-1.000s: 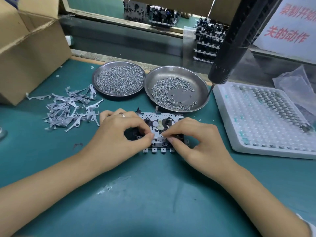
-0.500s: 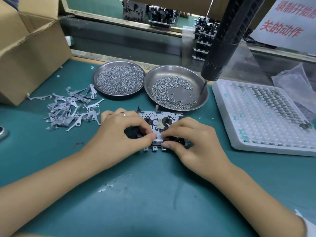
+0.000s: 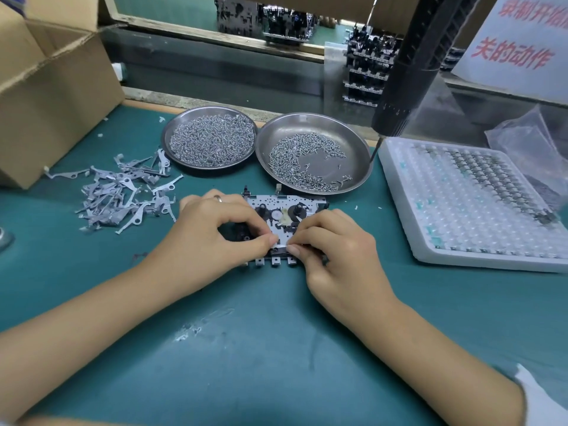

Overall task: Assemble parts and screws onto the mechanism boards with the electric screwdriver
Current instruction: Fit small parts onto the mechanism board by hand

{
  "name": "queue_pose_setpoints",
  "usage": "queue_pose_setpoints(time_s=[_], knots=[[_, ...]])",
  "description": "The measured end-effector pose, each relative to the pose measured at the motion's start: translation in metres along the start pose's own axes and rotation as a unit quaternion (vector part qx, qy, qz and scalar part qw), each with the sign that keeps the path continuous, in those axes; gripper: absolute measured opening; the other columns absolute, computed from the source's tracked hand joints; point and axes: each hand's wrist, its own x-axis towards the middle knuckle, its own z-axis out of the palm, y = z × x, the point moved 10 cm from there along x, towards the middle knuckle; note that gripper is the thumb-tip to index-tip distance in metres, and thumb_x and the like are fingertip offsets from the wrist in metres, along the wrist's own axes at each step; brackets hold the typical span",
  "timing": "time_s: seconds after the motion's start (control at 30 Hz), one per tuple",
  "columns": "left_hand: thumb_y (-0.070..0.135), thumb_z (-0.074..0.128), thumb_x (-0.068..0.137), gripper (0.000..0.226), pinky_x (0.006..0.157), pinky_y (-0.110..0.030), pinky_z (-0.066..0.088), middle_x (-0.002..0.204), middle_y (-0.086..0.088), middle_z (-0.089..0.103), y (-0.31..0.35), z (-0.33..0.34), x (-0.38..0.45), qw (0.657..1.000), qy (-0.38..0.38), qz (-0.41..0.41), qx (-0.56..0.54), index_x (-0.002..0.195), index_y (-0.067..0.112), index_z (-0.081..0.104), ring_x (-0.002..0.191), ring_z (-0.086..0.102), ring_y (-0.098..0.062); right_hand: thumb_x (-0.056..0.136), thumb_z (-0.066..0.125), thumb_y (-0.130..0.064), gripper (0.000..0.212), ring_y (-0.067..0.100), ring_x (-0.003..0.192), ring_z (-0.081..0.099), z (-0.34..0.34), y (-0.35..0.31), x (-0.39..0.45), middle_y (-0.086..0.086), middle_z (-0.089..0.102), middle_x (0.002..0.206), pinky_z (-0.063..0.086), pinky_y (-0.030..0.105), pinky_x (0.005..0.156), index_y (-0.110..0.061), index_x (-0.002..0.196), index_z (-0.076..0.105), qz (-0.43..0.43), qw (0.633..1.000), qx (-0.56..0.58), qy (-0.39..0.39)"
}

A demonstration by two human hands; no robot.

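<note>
— Head view first: where is the mechanism board (image 3: 285, 210)?

— Flat on the green mat (image 3: 276, 348), just in front of the two steel dishes, with both hands on its near half.

— How do the fingers sit?

— The left hand (image 3: 212, 241) is curled over the board's left side, thumb and forefinger drawn together at the near edge, a ring on one finger. The right hand (image 3: 335, 253) is curled too, its thumb and forefinger tips meeting the left thumb over a small pale part (image 3: 282, 248) at the board's front edge. Both hands pinch there; I cannot tell which one actually bears the part.

— What is hidden?

— The hands cover the board's near corners; only the row of tabs, the white plate and two black spindles show. What lies under the left palm is dark and unclear.

— And the screwdriver?

— The electric screwdriver (image 3: 408, 72) hangs untouched at upper right, its top cut off, its bit over the rim of the right dish of screws (image 3: 310, 158).

— The rest?

— A fuller dish of screws (image 3: 212, 139) stands to the left, loose metal levers (image 3: 123, 192) beyond it, a cardboard box (image 3: 52, 87) cut off at the far left, and a white foam tray (image 3: 473, 210) at right, with its small parts too blurred to name.
</note>
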Motion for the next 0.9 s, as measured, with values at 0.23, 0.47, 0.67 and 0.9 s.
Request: queue_pose_setpoints(time_s=[0.23, 0.47, 0.67, 0.9], knots=[[0.06, 0.058, 0.061, 0.032, 0.092, -0.05, 0.038, 0.077, 0.018, 0.065, 0.0, -0.002, 0.001, 1.0, -0.001, -0.003, -0.006, 0.082, 0.039, 0.068, 0.082, 0.054, -0.01, 0.075, 0.073, -0.001, 0.002, 0.019, 0.075, 0.058, -0.001, 0.006, 0.002, 0.004, 0.064, 0.079, 0.041, 0.014, 0.072, -0.003, 0.075, 0.073, 0.001, 0.999, 0.04, -0.021], [0.061, 0.058, 0.061, 0.032, 0.091, -0.052, 0.037, 0.079, 0.019, 0.065, 0.001, -0.003, -0.001, 1.0, 0.001, 0.001, 0.001, 0.084, 0.04, 0.067, 0.082, 0.055, -0.009, 0.078, 0.07, -0.006, 0.004, 0.01, 0.077, 0.058, -0.006, 0.013, 0.004, 0.003, 0.064, 0.081, 0.043, 0.013, 0.075, -0.003, 0.077, 0.073, 0.015, 0.994, 0.105, -0.018], [0.06, 0.058, 0.061, 0.03, 0.092, -0.049, 0.038, 0.076, 0.017, 0.065, -0.001, -0.003, -0.001, 1.0, 0.006, 0.005, -0.003, 0.069, 0.034, 0.071, 0.081, 0.054, -0.011, 0.076, 0.072, -0.002, 0.001, 0.015, 0.079, 0.057, -0.001, 0.009, 0.003, 0.005, 0.063, 0.085, 0.042, 0.013, 0.075, -0.003, 0.076, 0.073, -0.017, 0.998, 0.056, -0.038], [0.026, 0.082, 0.071, 0.01, 0.077, -0.027, 0.038, 0.073, 0.014, 0.064, -0.004, 0.001, 0.0, 0.999, -0.018, 0.003, -0.036, 0.067, 0.022, 0.074, 0.077, 0.054, -0.014, 0.076, 0.065, 0.004, 0.005, 0.026, 0.073, 0.058, -0.002, -0.005, -0.003, 0.009, 0.062, 0.081, 0.045, 0.027, 0.065, 0.002, 0.073, 0.067, -0.041, 0.999, -0.019, 0.022]])
